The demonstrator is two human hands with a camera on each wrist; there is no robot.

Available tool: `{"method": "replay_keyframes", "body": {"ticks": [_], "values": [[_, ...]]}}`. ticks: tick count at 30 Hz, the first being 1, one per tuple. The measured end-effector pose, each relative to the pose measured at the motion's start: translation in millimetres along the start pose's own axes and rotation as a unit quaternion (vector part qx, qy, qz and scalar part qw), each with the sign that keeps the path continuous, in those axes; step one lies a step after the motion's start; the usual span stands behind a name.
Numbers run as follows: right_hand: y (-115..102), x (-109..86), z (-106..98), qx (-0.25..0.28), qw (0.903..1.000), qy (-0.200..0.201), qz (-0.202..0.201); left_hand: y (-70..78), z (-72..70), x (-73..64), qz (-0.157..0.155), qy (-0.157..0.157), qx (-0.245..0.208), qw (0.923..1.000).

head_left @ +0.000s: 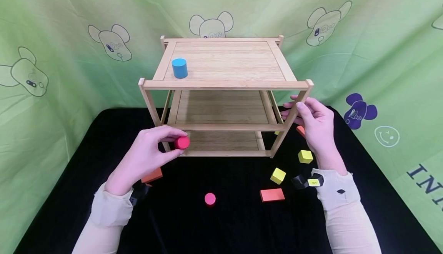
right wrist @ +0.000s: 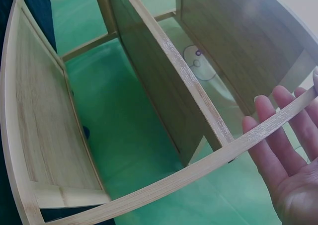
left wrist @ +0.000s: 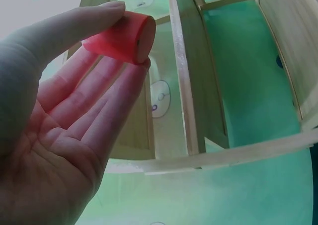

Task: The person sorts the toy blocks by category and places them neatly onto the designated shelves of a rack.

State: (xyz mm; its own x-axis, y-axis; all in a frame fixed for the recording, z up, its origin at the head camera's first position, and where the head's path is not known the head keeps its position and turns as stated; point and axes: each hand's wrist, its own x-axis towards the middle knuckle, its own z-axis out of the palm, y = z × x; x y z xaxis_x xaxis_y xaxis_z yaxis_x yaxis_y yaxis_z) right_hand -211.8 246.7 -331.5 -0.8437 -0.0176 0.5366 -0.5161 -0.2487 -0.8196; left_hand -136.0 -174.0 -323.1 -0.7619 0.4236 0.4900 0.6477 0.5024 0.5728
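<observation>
Between thumb and fingertips my left hand (head_left: 149,146) pinches a red cylinder block (head_left: 182,143), held before the lower left of a three-tier wooden shelf (head_left: 221,85). The left wrist view shows the cylinder (left wrist: 124,38) lying sideways, its flat end facing the shelf. My right hand (head_left: 316,121) grips the shelf's front right post (head_left: 288,125). Its thumb lies at the front, and its fingers (right wrist: 271,158) pass behind the post. A blue cylinder block (head_left: 179,68) stands on the top board, toward the left. The middle board (head_left: 221,108) and bottom board (head_left: 221,141) show below it.
On the black cloth (head_left: 235,227) lie a pink-red cylinder (head_left: 210,199), a red rectangular block (head_left: 272,195) and yellow cubes (head_left: 278,176). An orange-red block (head_left: 152,175) lies partly hidden by the left wrist. Another (head_left: 300,131) shows beside the right post. A green printed curtain (head_left: 69,23) hangs behind.
</observation>
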Motion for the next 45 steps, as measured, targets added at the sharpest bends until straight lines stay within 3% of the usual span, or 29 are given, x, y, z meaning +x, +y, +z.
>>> {"method": "replay_keyframes", "body": {"ticks": [11,27,45], "values": [[-0.1,-0.6,3.8,-0.01,0.9998,0.018,0.003,10.6,2.4,14.8,0.031,0.007,-0.005,0.9995],[-1.5,0.6,1.5,0.013,0.9999,-0.004,-0.001,29.1,0.5,43.6,0.09,0.038,-0.032,0.9947],[-2.5,-1.6,0.3,-0.005,0.9999,-0.002,0.01,50.5,-6.7,70.9,0.133,0.058,-0.039,0.9886]]}}
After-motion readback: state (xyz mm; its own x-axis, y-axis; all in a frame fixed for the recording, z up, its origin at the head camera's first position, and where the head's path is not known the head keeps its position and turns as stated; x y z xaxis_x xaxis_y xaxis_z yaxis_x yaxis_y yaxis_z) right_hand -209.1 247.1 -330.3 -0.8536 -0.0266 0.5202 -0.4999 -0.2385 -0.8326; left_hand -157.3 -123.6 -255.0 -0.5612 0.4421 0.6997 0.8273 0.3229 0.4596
